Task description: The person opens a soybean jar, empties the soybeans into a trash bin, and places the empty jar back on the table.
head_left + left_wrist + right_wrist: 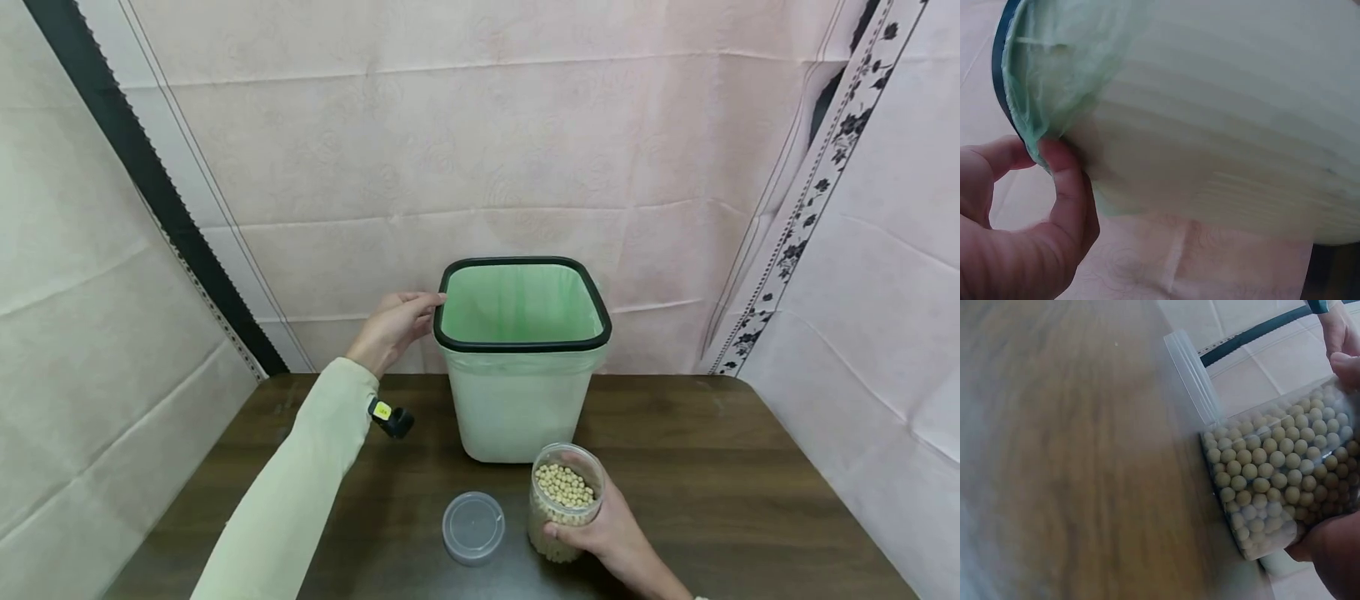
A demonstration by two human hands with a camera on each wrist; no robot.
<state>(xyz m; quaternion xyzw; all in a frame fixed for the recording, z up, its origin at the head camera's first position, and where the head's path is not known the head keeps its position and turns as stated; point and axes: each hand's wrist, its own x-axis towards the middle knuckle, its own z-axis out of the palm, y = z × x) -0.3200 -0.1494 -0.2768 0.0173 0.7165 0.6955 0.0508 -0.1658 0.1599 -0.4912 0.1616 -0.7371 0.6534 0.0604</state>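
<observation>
At the back middle of the table stands a pale green trash bin [525, 408] with a black rim [525, 346] and a green liner bag [517, 304] inside. My left hand [397, 327] pinches the rim and bag edge at the bin's left side between thumb and fingers, as the left wrist view shows closely on the bag edge [1029, 122]. My right hand [611, 533] grips a clear, lidless jar [542, 533] in front of the bin. Pale round beans, like soybeans [1279, 456], fill much of it. Whether the jar's base touches the table I cannot tell.
A clear round lid [473, 527] lies on the brown wooden table [720, 483], left of the jar. Light cloth walls [487, 150] enclose the back and both sides. A black wrist device [393, 419] sits at the left cuff.
</observation>
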